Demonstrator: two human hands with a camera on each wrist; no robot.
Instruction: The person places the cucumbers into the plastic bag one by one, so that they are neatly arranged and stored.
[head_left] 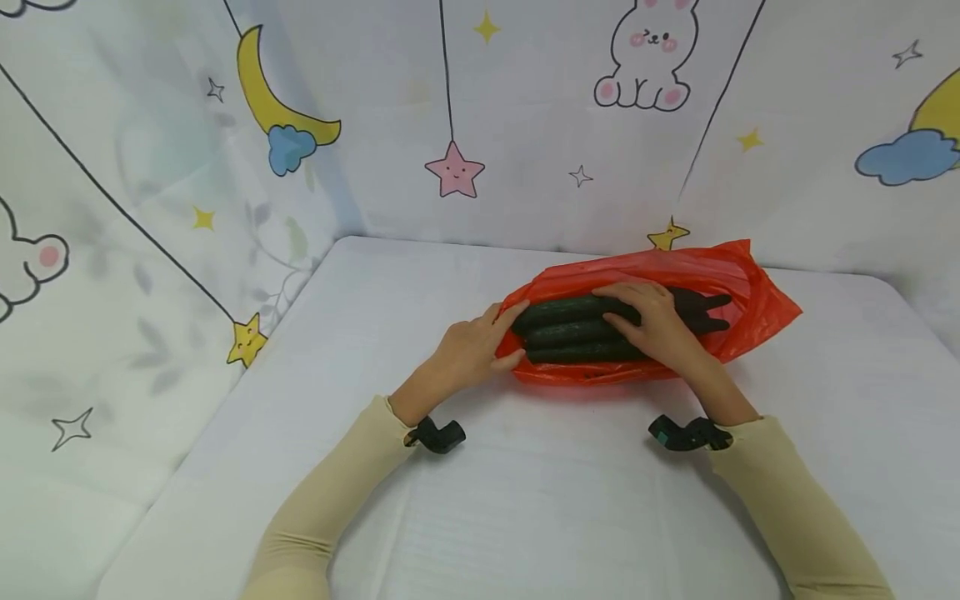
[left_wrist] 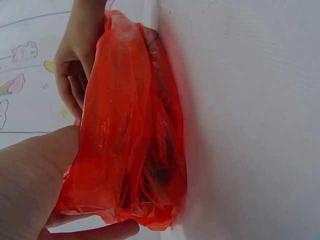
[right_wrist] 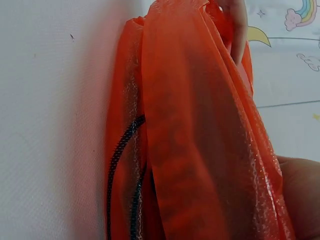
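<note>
A red plastic bag (head_left: 761,304) lies on its side on the table, its mouth spread wide. Several dark green cucumbers (head_left: 570,332) rest in it side by side, stems to the right. My left hand (head_left: 472,346) grips the bag's left end, thumb and fingers spread around it at the cucumbers' tips. Over the middle of the cucumbers is my right hand (head_left: 648,317), which holds the farthest one between thumb and fingers. In the left wrist view, the bag's wall (left_wrist: 120,120) hides the cucumbers and part of the right hand (left_wrist: 75,70).
The white-covered table (head_left: 525,500) extends around the bag. Behind it hangs a pale cloth (head_left: 540,108) printed with stars, moons and rabbits. Small black cameras (head_left: 438,435) sit at both wrists. A dark ridged curved line (right_wrist: 120,150) shows along the bag's side.
</note>
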